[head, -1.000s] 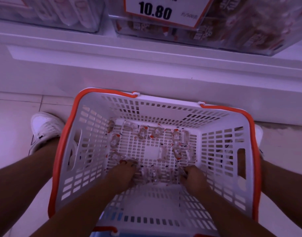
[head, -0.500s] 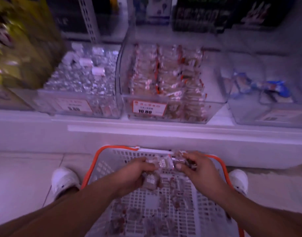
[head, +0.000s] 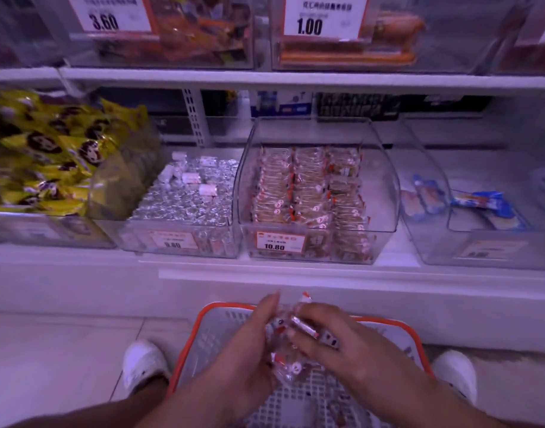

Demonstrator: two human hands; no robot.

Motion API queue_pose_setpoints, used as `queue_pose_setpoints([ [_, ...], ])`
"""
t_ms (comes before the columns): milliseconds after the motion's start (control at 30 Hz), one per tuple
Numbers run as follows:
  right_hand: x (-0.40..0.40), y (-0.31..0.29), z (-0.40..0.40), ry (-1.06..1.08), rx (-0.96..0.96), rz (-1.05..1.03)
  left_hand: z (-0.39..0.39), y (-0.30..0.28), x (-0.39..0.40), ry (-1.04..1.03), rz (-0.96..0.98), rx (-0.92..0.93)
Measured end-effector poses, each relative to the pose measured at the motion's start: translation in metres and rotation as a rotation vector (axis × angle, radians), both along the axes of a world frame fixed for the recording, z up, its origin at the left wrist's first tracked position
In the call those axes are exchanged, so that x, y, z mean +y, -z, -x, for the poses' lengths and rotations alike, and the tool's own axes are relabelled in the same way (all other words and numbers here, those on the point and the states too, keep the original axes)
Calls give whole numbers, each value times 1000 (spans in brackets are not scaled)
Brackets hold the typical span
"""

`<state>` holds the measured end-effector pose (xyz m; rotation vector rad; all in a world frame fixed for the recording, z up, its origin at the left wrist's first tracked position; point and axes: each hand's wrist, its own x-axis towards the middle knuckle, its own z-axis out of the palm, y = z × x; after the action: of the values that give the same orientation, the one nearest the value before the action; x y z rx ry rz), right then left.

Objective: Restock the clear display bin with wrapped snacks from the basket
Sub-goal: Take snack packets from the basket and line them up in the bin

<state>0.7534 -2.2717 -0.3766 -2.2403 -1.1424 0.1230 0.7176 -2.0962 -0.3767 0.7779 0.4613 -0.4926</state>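
Observation:
A white basket with an orange rim [head: 401, 327] stands on the floor between my feet, a few wrapped snacks left on its bottom. Above it my left hand [head: 249, 359] and my right hand [head: 336, 341] together hold a bunch of clear-wrapped snacks [head: 285, 350] with red ends. My left hand cups the bunch from below and the left, and my right hand's fingers curl over its top. On the shelf ahead stands the clear display bin [head: 385, 193] with the 10.80 label, holding rows of the same snacks.
Left of that bin is a clear bin of silver-wrapped sweets [head: 184, 199], then yellow snack bags [head: 48, 156]. To the right is a clear bin with blue packets [head: 481, 205]. An upper shelf with price tags 3.60 and 1.00 overhangs. White shoes [head: 144, 362] flank the basket.
Both hands left the basket bottom with a bunch of snacks and rose above its rim, closing together. The view tilted up from the basket to the shelves.

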Motion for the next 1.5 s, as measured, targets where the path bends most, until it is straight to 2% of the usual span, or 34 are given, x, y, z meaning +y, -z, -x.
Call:
queue_pose_setpoints([
  [100, -4, 3, -16, -81, -270, 117, -11, 9, 1, -83, -53, -96],
  [200, -8, 11, -28, -55, -47, -17, -25, 14, 4, -142, -14, -154],
  [300, -4, 13, -34, 108, 160, -220, -30, 18, 9, -123, -59, -170],
  [400, 2, 16, -37, 224, 261, -342, -32, 18, 12, -149, -60, -171],
  [467, 7, 15, -36, 260, 395, -437, -32, 17, 14, -189, -70, -176],
  [567, 9, 13, -32, 300, 561, -664, -30, 15, 15, -246, -127, -199],
  [733, 19, 20, -19, 468, 613, -752, -25, 19, 7, -327, -247, -234],
  [867, 29, 27, -12, 480, 612, -755, -24, 20, 0, -375, -387, -278],
  [967, 32, 29, -14, 550, 815, -749, -24, 18, -2, -405, -428, -322],
  [1033, 33, 28, -15, 606, 1043, -753, -24, 19, -4, -437, -452, -354],
  [1100, 34, 21, -14, 475, 1362, -866, -25, 18, -6, -458, -478, -372],
  [1167, 36, 10, -12, 342, 1523, -890, -25, 16, -11, -455, -497, -359],
  [1233, 37, 5, -10, 373, 1512, -879, -26, 12, -13, -460, -501, -311],
  [1400, 37, -3, -9, 555, 1322, -879, -31, 13, -14, -472, -498, -189],
  [1500, 34, -6, -15, 579, 1361, -957, -31, 14, -12, -416, -470, -119],
])
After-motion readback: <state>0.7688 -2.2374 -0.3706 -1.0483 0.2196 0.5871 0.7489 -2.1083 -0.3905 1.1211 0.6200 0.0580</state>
